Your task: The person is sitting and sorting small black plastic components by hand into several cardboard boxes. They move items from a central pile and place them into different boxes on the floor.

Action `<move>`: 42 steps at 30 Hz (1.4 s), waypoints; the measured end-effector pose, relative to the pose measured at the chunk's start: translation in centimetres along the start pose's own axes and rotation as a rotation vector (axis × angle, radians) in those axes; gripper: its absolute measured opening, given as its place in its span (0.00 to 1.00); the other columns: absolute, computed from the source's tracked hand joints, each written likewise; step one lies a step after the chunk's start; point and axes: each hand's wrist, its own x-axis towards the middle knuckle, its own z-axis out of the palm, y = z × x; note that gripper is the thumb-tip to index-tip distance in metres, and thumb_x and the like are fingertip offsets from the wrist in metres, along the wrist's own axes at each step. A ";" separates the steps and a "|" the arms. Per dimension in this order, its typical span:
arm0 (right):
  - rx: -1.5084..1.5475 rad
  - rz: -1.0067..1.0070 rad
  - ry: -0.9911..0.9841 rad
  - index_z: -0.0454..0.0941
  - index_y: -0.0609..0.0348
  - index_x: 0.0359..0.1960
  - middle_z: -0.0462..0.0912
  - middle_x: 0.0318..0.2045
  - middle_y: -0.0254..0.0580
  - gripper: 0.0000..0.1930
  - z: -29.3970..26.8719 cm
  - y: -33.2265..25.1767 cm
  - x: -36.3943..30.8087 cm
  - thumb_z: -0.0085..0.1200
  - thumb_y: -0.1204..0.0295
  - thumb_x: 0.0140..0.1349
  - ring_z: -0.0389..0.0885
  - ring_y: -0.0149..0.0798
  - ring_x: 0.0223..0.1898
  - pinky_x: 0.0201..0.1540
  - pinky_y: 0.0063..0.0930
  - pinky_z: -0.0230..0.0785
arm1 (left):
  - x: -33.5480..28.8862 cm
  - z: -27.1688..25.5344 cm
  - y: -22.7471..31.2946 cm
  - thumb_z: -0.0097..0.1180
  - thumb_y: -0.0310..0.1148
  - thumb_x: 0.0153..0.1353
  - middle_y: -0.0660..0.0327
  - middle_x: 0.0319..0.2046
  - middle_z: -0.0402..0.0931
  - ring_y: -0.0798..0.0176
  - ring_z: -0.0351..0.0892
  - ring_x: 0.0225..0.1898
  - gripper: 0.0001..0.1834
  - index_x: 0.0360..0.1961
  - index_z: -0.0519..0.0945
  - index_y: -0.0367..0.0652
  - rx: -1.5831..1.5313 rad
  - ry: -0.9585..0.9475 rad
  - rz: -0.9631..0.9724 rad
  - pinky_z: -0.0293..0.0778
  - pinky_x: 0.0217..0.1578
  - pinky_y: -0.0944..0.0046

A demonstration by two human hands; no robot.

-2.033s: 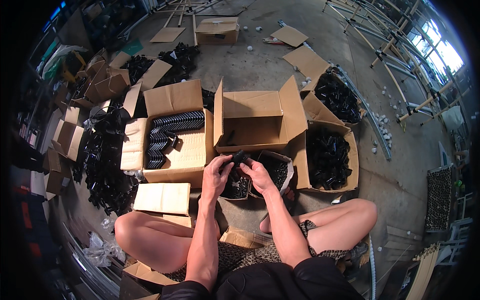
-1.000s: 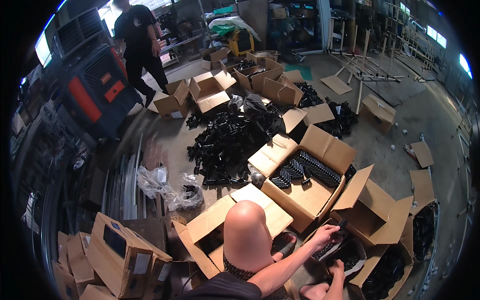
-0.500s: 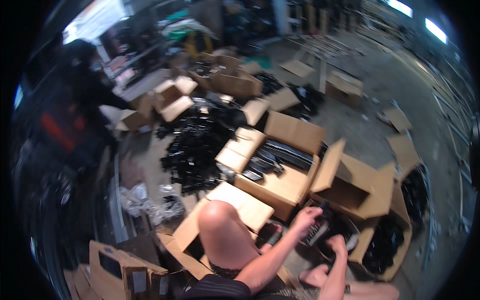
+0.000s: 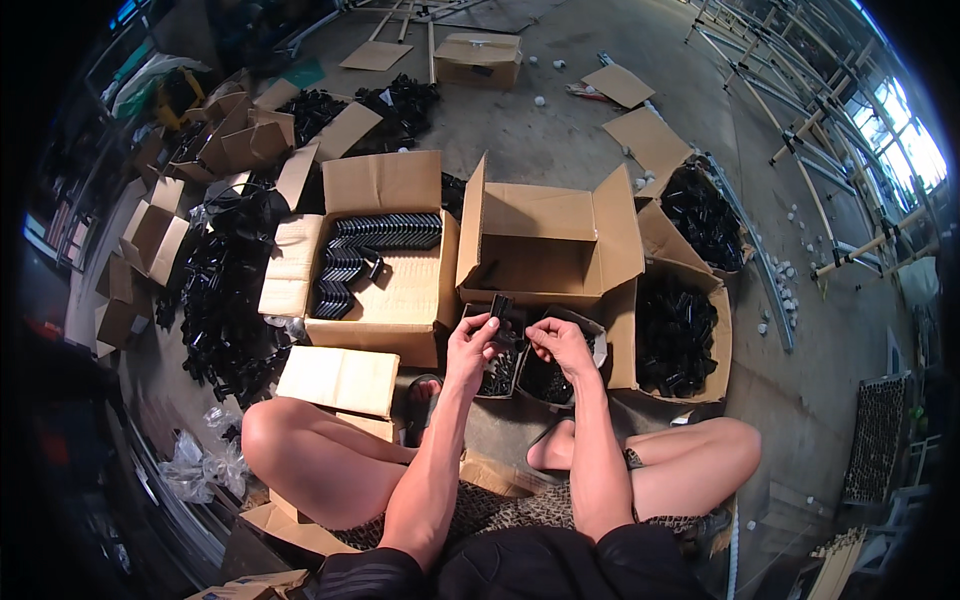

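My left hand (image 4: 472, 345) grips a small black plastic fitting (image 4: 500, 308) and holds it up above two small open boxes. Close to its right side is my right hand (image 4: 563, 347), thumb and fingertips pinched together; whatever is between them is too small to make out. Below my left hand, the left small box (image 4: 497, 380) holds small dark pieces. The right small box (image 4: 546, 384), under my right hand, also contains small dark parts. Just beyond, a large open carton (image 4: 448, 290) contains black fittings (image 4: 385, 232) stacked in neat rows, with one lying loose on them.
An open carton (image 4: 612, 225) stands directly ahead of my hands. To its right, another carton (image 4: 727, 340) is full of loose black fittings. Heaps of black parts (image 4: 235, 290) lie on the left floor. My bent legs flank the small boxes; metal frames (image 4: 800, 130) stand far right.
The view has swung to the right and sharpened. My right hand has come up from the small box to beside the fitting, which stays in my left hand.
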 end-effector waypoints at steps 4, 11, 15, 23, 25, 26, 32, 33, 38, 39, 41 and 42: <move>0.087 -0.071 -0.017 0.79 0.62 0.38 0.84 0.28 0.37 0.08 1.6 -2.3 -0.2 0.63 0.72 0.61 0.82 0.26 0.30 0.33 0.17 0.73 | -0.5 0.6 0.0 0.64 0.31 0.63 0.58 0.34 0.81 0.73 0.80 0.30 0.17 0.48 0.73 0.35 0.090 -0.001 0.056 0.76 0.29 0.75; -0.015 -0.157 0.107 0.80 0.66 0.39 0.86 0.30 0.39 0.09 2.5 -2.4 0.1 0.62 0.74 0.60 0.83 0.28 0.33 0.36 0.20 0.74 | -0.2 1.0 -0.6 0.65 0.32 0.62 0.62 0.34 0.80 0.75 0.77 0.32 0.16 0.47 0.76 0.37 0.280 0.023 0.165 0.72 0.30 0.75; -0.303 -0.207 0.175 0.81 0.68 0.42 0.86 0.33 0.42 0.11 5.2 -3.5 -0.6 0.63 0.75 0.60 0.83 0.28 0.37 0.39 0.22 0.75 | 0.0 -0.1 -0.9 0.65 0.31 0.61 0.63 0.34 0.80 0.74 0.76 0.33 0.15 0.45 0.77 0.37 0.394 0.078 0.297 0.72 0.33 0.72; -0.096 -0.180 0.257 0.84 0.67 0.36 0.83 0.28 0.31 0.07 6.1 -0.6 0.1 0.65 0.77 0.57 0.76 0.21 0.30 0.36 0.16 0.69 | -0.9 0.2 -0.4 0.61 0.35 0.62 0.55 0.36 0.82 0.67 0.80 0.39 0.18 0.47 0.75 0.32 0.509 0.134 0.379 0.76 0.41 0.65; -0.106 -0.190 0.258 0.83 0.67 0.36 0.82 0.27 0.30 0.07 5.9 -0.4 0.4 0.64 0.77 0.58 0.75 0.21 0.29 0.34 0.16 0.67 | -0.8 0.0 -0.4 0.61 0.34 0.62 0.53 0.37 0.82 0.64 0.81 0.41 0.18 0.46 0.75 0.32 0.518 0.122 0.387 0.76 0.43 0.64; -0.101 -0.187 0.250 0.83 0.67 0.35 0.81 0.27 0.29 0.07 5.7 -0.4 0.6 0.64 0.76 0.58 0.75 0.21 0.29 0.34 0.16 0.67 | -0.6 0.0 -0.5 0.61 0.34 0.62 0.53 0.37 0.82 0.63 0.82 0.41 0.18 0.46 0.75 0.32 0.525 0.116 0.412 0.76 0.43 0.63; -0.208 -0.243 0.260 0.83 0.68 0.35 0.80 0.26 0.27 0.07 5.2 -0.8 0.6 0.62 0.74 0.60 0.73 0.21 0.28 0.32 0.17 0.65 | -1.0 0.8 0.5 0.60 0.34 0.62 0.48 0.37 0.82 0.57 0.83 0.41 0.17 0.46 0.75 0.33 0.575 0.095 0.414 0.76 0.45 0.60; -0.251 -0.267 0.271 0.83 0.68 0.35 0.80 0.26 0.27 0.07 5.4 -0.9 0.6 0.62 0.74 0.61 0.73 0.21 0.28 0.32 0.17 0.65 | -1.0 0.8 0.6 0.60 0.34 0.62 0.50 0.36 0.82 0.60 0.82 0.40 0.17 0.46 0.75 0.32 0.606 0.102 0.421 0.76 0.43 0.62; -0.566 -0.448 0.323 0.82 0.68 0.33 0.79 0.24 0.27 0.08 6.4 -1.9 0.5 0.61 0.73 0.62 0.72 0.22 0.27 0.31 0.19 0.65 | -1.1 0.7 1.4 0.60 0.34 0.63 0.50 0.37 0.82 0.63 0.82 0.39 0.17 0.46 0.75 0.31 0.684 0.158 0.447 0.76 0.43 0.63; -0.536 -0.420 0.294 0.82 0.68 0.32 0.78 0.24 0.27 0.09 6.5 -2.0 0.8 0.61 0.72 0.62 0.71 0.22 0.27 0.30 0.19 0.64 | -1.1 0.7 1.7 0.60 0.34 0.63 0.50 0.37 0.82 0.62 0.82 0.40 0.17 0.46 0.75 0.31 0.684 0.169 0.444 0.76 0.44 0.63; -0.476 -0.361 0.234 0.82 0.68 0.31 0.77 0.23 0.26 0.09 6.8 -1.8 1.7 0.60 0.72 0.63 0.69 0.21 0.26 0.29 0.19 0.63 | -1.2 0.4 2.5 0.60 0.34 0.63 0.49 0.38 0.82 0.61 0.82 0.42 0.17 0.46 0.75 0.31 0.690 0.177 0.472 0.76 0.45 0.62; -0.482 -0.356 0.203 0.80 0.67 0.30 0.75 0.22 0.25 0.10 6.9 -1.8 2.1 0.59 0.71 0.64 0.67 0.21 0.26 0.29 0.20 0.61 | -1.3 0.3 2.9 0.60 0.34 0.63 0.48 0.39 0.82 0.60 0.83 0.43 0.17 0.46 0.74 0.31 0.694 0.183 0.486 0.76 0.45 0.62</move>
